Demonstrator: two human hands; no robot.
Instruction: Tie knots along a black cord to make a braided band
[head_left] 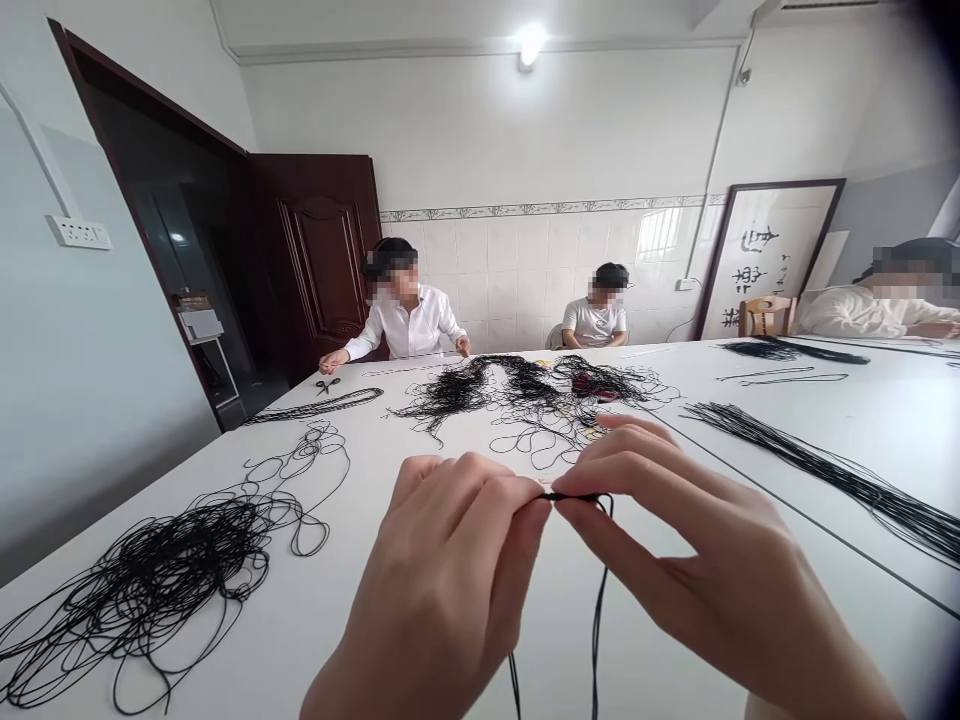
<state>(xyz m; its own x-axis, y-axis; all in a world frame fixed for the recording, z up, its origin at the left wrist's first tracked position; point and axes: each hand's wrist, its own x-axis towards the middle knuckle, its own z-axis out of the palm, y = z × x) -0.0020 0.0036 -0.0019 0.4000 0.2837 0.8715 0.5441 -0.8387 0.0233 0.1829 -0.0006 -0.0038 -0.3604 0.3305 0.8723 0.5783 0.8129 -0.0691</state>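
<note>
- The person's left hand (442, 560) was narrow, its thumb and forefinger pinched on one end of a short, dark stretch of black cord (555, 496).
- The right hand (697, 540) was narrow as well, its thumb and forefinger closed on the same stretch, with the two hands' fingertips almost meeting.
- That one black cord was held above the desk (345, 560), between the two hands; a loop bent out past the right fingertips, and at least two strands hung from there, with more strands showing below the left hand.
- One large loose tangle (176, 550) of black cord lay to the left of the hands.
- Beyond the hands, in the middle of the desk, lay several dark heaps (517, 385), too mixed to count, with one red patch (596, 388) among them.
- One thick bundle (825, 465) of straight cords lay to the right, and one long line (780, 500) ran slantwise just beside it.
- One slimmer bundle (322, 405) lay at the far left, with one pair of scissors (328, 386) near it.
- At the far right were one more dark bundle (810, 350) and two thin pieces (787, 375), apart from each other.
- Three other people sat around the desk: one in a white shirt (412, 320), one in a white T-shirt (596, 315), one in a pale top (847, 312).
- Behind them were one open door (319, 240), one framed sign (772, 260) and one lit lamp (530, 45).
</note>
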